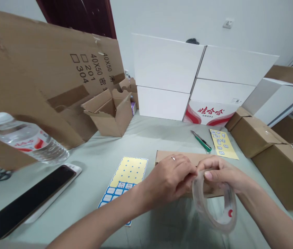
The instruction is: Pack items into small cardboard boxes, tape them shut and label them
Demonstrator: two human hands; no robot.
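Observation:
My right hand (221,173) holds a roll of clear packing tape (214,204) upright, its fingers hooked over the top of the roll. My left hand (167,181), with a ring on one finger, pinches at the roll's upper edge. I cannot make out a loose tape end between the fingers. Under both hands lies a flat piece of brown cardboard (183,157), partly hidden by them. The hands are above it, and the roll does not appear to rest on it.
On the pale green tabletop (146,129) lie a blue and yellow label sheet (125,183), a yellow sticker sheet (223,144), a green utility knife (201,141), a smartphone (30,200) and a water bottle (29,138). Cardboard boxes (268,152) stand right; a large cardboard sheet (45,76) rises left; white boxes (164,76) stand behind.

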